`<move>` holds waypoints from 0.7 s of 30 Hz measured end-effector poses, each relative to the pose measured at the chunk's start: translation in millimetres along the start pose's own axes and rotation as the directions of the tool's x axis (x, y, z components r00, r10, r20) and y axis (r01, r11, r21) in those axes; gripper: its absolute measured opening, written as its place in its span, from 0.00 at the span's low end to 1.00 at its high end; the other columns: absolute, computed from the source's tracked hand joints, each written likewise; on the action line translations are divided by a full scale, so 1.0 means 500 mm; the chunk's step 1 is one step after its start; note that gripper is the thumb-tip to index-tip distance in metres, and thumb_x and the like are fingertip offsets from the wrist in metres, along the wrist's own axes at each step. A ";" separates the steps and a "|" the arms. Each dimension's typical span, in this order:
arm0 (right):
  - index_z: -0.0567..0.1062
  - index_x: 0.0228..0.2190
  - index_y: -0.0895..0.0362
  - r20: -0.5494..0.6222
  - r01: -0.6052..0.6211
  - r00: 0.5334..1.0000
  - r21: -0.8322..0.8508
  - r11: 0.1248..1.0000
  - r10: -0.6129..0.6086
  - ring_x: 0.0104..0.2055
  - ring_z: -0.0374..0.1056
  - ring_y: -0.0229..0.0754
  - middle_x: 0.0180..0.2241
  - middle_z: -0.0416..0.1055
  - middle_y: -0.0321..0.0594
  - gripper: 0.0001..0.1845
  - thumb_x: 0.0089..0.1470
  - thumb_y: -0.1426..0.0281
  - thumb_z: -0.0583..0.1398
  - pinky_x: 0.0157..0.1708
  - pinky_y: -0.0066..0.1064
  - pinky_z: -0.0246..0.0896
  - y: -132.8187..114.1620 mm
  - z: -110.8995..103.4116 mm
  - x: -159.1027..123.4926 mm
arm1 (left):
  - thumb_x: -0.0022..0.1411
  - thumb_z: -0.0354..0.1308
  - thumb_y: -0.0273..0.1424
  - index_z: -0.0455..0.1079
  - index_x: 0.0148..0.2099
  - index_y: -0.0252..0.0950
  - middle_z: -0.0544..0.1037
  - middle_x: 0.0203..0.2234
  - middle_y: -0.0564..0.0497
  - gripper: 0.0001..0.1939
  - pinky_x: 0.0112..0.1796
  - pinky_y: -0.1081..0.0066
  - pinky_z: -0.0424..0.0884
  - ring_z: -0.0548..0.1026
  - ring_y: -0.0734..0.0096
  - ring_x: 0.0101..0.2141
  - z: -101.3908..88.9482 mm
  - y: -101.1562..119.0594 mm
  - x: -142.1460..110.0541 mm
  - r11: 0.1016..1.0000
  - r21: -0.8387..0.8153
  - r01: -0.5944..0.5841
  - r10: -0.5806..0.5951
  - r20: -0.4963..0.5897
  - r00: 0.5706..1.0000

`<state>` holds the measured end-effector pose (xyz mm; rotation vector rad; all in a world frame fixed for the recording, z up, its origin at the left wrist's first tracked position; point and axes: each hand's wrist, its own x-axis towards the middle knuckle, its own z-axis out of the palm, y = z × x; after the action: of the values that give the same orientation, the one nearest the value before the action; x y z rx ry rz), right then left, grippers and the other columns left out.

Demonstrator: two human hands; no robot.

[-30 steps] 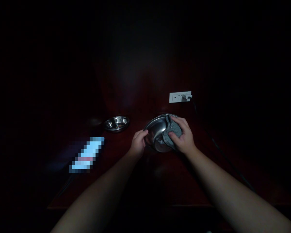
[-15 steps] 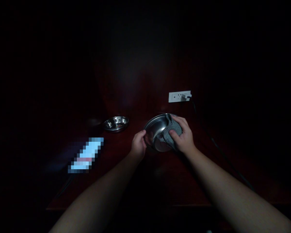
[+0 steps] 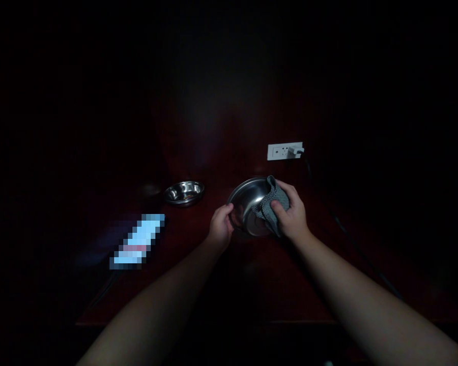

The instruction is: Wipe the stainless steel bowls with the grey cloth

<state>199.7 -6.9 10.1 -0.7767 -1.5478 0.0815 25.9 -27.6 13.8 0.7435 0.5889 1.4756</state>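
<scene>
A shiny metal bowl (image 3: 248, 195) is held tilted above the table, its inside turned toward me. My left hand (image 3: 220, 227) grips its left rim, thumb on the inner edge and fingers behind. My right hand (image 3: 293, 213) is closed around a grey-green cloth (image 3: 277, 201) with a checked, textured edge. That cloth lies against the right side of the bowl's inside and folds over the rim. Whether the right fingers also clasp the bowl's back is hidden.
A smaller metal bowl (image 3: 183, 193) stands at the back left. A lit, blurred-out screen (image 3: 139, 241) lies to the left of my left arm. Behind is a white wall socket (image 3: 285, 151) with a plug; its dark cable (image 3: 353, 239) runs down the right side of the dark red table (image 3: 252, 300).
The cloth and my right hand have shifted slightly right along the bowl. My left hand keeps its hold on the rim. The whole view has moved a little.
</scene>
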 end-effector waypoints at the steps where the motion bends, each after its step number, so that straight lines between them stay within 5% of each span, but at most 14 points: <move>1: 0.67 0.49 0.54 -0.002 -0.007 1.000 0.001 1.000 0.007 0.51 0.62 0.51 0.48 0.65 0.46 0.26 0.50 0.57 0.57 0.51 0.48 0.57 0.001 0.001 0.000 | 0.45 0.60 0.33 0.71 0.33 0.31 0.78 0.27 0.48 0.12 0.37 0.69 0.72 0.77 0.65 0.34 -0.002 -0.001 0.001 1.000 0.005 -0.007 0.007 0.003 1.000; 8: 0.64 0.51 0.55 -0.008 -0.039 0.999 0.021 0.999 0.039 0.52 0.61 0.51 0.50 0.64 0.47 0.27 0.50 0.58 0.57 0.52 0.47 0.56 0.010 0.005 -0.004 | 0.44 0.62 0.35 0.71 0.29 0.32 0.76 0.22 0.52 0.11 0.27 0.73 0.68 0.73 0.73 0.24 -0.012 -0.007 0.009 0.990 0.124 -0.062 0.054 0.061 0.997; 21: 0.61 0.52 0.55 0.032 -0.087 0.996 0.051 0.995 0.086 0.54 0.60 0.51 0.52 0.62 0.47 0.29 0.51 0.55 0.56 0.54 0.48 0.54 0.016 0.004 -0.003 | 0.46 0.61 0.34 0.72 0.28 0.32 0.76 0.22 0.52 0.09 0.25 0.75 0.67 0.72 0.73 0.23 -0.014 -0.006 0.005 0.984 0.152 -0.090 0.079 0.080 0.994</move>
<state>200.9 -0.8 4.8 -0.8043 -1.5345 0.1972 22.6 -24.6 7.0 0.9508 0.6280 1.4853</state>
